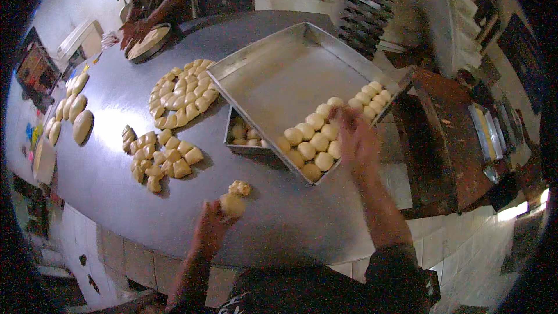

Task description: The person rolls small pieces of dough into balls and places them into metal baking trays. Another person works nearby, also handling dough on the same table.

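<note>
A round dough ball (232,205) rests in the fingers of my left hand (211,222), low over the metal worktop (279,226). Just beyond it lies a small lumpy piece (239,188), rough on top, perhaps dough or filling. My right hand (355,135) is blurred above the near right side of a large metal baking tray (261,48). Its fingertips are among rows of smooth dough balls (319,141); whether they hold one is hidden. The balls line that side of the tray, and the tray sits tilted over a second metal tray (248,150) that also contains balls.
Cut dough pieces (161,157) lie left of the trays, behind them a scored dough round (185,91). Oval dough pieces (82,127) sit at far left. Across the table, another person's hands (141,30) work over a round pan (150,43). A brown surface (453,139) stands right.
</note>
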A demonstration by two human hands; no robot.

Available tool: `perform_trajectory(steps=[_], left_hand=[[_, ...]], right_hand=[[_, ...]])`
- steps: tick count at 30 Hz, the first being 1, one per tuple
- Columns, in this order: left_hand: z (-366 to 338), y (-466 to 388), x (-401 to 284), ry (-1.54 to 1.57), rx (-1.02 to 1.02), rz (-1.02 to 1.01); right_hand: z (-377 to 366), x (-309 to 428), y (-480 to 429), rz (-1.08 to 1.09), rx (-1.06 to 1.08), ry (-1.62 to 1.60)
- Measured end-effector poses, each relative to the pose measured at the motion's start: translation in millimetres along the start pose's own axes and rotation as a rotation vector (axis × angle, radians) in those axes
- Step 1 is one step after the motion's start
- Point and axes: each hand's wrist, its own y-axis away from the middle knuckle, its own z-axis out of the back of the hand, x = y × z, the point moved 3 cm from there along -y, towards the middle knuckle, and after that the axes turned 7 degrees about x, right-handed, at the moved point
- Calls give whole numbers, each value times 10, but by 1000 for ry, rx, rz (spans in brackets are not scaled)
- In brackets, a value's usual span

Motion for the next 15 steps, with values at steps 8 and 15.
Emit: perform_trajectory(steps=[8, 15], left_hand=[[-125, -39, -597, -1093, 123, 84], [911, -401, -1499, -1778, -546, -443]], right_hand=[[-883, -380, 2123, -204, 414, 168], [-1191, -1026, 1593, -279, 56, 765]])
